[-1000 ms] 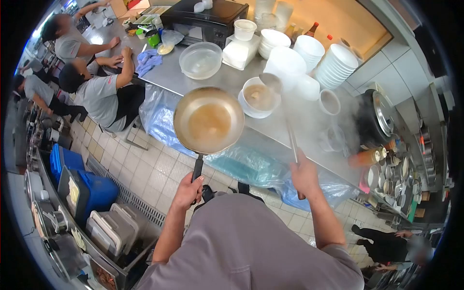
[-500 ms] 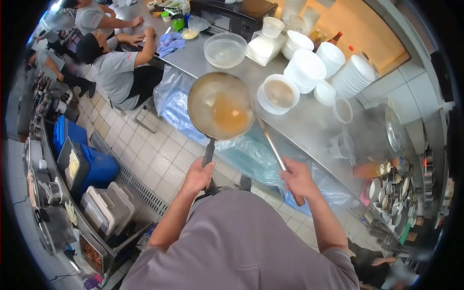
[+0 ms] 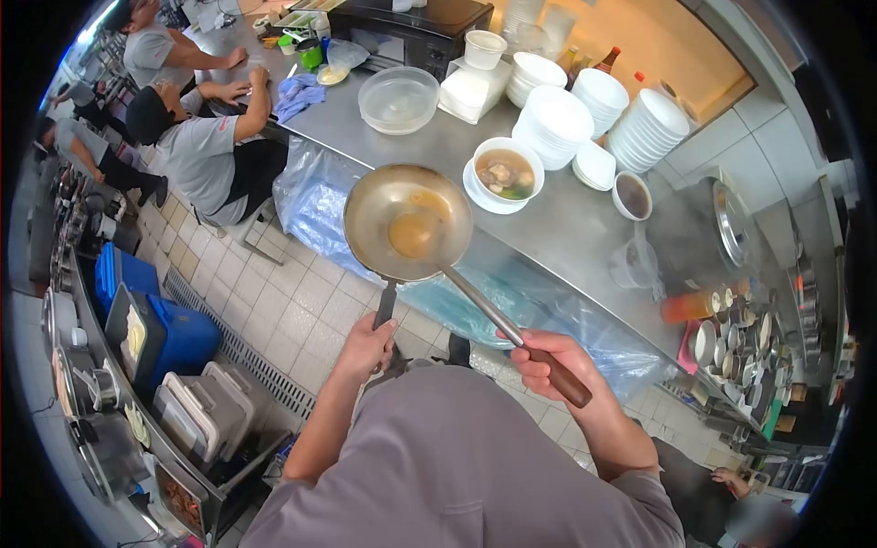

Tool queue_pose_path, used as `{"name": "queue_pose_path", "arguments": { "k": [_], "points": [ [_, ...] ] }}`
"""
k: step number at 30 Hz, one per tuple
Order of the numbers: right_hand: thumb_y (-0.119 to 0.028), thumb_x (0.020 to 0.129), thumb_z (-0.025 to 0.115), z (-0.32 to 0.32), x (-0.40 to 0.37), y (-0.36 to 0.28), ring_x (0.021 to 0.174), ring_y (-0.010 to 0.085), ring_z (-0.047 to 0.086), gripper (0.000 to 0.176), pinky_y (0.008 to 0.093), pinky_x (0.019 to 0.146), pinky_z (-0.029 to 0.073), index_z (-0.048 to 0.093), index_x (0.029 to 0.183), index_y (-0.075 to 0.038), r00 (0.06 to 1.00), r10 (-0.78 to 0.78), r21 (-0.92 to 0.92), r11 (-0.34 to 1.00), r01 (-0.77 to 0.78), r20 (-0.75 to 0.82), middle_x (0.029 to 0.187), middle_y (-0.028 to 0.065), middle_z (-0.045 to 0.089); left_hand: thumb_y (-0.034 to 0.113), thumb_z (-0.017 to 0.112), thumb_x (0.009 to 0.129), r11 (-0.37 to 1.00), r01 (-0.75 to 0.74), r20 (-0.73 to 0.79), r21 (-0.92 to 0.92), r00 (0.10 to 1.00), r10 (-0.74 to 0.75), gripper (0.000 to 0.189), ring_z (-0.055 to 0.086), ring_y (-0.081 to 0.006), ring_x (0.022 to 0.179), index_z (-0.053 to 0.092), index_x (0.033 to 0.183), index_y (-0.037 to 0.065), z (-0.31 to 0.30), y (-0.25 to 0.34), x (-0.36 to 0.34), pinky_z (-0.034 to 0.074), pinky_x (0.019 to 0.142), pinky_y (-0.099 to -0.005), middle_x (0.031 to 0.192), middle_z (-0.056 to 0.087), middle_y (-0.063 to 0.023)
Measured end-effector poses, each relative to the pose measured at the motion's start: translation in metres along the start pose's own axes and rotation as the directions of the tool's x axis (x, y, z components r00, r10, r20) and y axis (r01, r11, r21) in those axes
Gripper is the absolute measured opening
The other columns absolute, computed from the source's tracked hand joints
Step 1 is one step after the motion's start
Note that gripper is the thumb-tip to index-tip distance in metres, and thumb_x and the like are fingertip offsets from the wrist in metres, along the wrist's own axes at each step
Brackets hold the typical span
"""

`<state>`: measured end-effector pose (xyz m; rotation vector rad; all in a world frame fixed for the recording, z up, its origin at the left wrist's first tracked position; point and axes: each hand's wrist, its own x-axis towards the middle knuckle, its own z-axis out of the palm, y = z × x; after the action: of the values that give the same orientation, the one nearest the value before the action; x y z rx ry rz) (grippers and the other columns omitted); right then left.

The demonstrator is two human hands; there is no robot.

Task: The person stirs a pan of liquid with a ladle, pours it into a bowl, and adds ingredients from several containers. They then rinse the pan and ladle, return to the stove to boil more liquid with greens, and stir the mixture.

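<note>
A metal wok [image 3: 365, 215] hangs in front of the counter edge, a little brown liquid in its bottom. My left hand [image 3: 367, 345] is closed round its dark handle. In my right hand [image 3: 548, 363] is the wooden grip of a long-handled ladle [image 3: 486, 309], whose head end reaches into the wok; the liquid and steam partly blur it. Right of the wok, a white bowl [image 3: 480, 175] stands on the counter with soup, solid pieces and something green inside.
The steel counter [image 3: 557, 233] holds stacked white bowls [image 3: 554, 123], a clear round container [image 3: 398, 99], a small bowl of dark liquid [image 3: 632, 195] and a steaming lidded pot [image 3: 728, 222]. People in grey shirts are at the upper left. Blue bins [image 3: 187, 320] stand at the left.
The ladle's head has moved left from the wok's right rim into the wok. Less liquid shows in the wok. Steam over the bowls has thinned, and the view has shifted slightly.
</note>
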<state>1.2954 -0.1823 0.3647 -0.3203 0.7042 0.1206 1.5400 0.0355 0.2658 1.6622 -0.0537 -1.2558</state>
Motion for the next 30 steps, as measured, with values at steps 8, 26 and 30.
{"name": "queue_pose_path", "arguments": {
  "k": [8, 26, 30],
  "points": [
    [-0.016, 0.099, 0.053, 0.002, -0.042, -0.042, 0.054, 0.009, 0.048, 0.036, 0.0243, 0.042, 0.041, 0.052, 0.13, 0.003, 0.986, -0.164, 0.016, 0.986, 0.164, 0.014, 0.085, 0.0067, 0.056, 0.021, 0.058, 0.1, 0.989, 0.004, 0.117, -0.148, 0.993, 0.013, 0.02, 0.041, -0.0111, 0.042, 0.046, 0.095, 0.007, 0.014, 0.006, 0.006, 0.035, 0.038, -0.0288, 0.064, 0.047, -0.0015],
    [-0.013, 0.095, 0.058, -0.049, 0.006, -0.09, 0.052, 0.011, 0.054, 0.021, 0.0274, 0.046, 0.044, 0.061, 0.111, 0.0, 0.747, -0.6, -0.725, 0.646, 0.239, -0.288, 0.074, 0.003, 0.057, 0.018, 0.058, 0.1, 0.991, -0.026, 0.059, -0.13, 0.998, 0.034, 0.016, 0.043, -0.0104, 0.044, 0.051, 0.095, 0.004, 0.022, 0.015, 0.009, 0.038, 0.04, -0.0286, 0.064, 0.049, -0.0013],
    [-0.01, 0.093, 0.059, -0.043, 0.01, -0.076, 0.051, 0.0101, 0.055, 0.034, 0.0262, 0.045, 0.044, 0.06, 0.126, 0.0, 0.703, -0.65, -0.81, 0.558, 0.181, -0.29, 0.074, 0.0023, 0.058, 0.019, 0.058, 0.1, 0.995, -0.038, 0.07, -0.097, 0.997, 0.045, 0.018, 0.042, -0.0106, 0.042, 0.048, 0.098, 0.005, 0.019, 0.013, 0.01, 0.037, 0.038, -0.0289, 0.064, 0.048, -0.0012]
  ]
}}
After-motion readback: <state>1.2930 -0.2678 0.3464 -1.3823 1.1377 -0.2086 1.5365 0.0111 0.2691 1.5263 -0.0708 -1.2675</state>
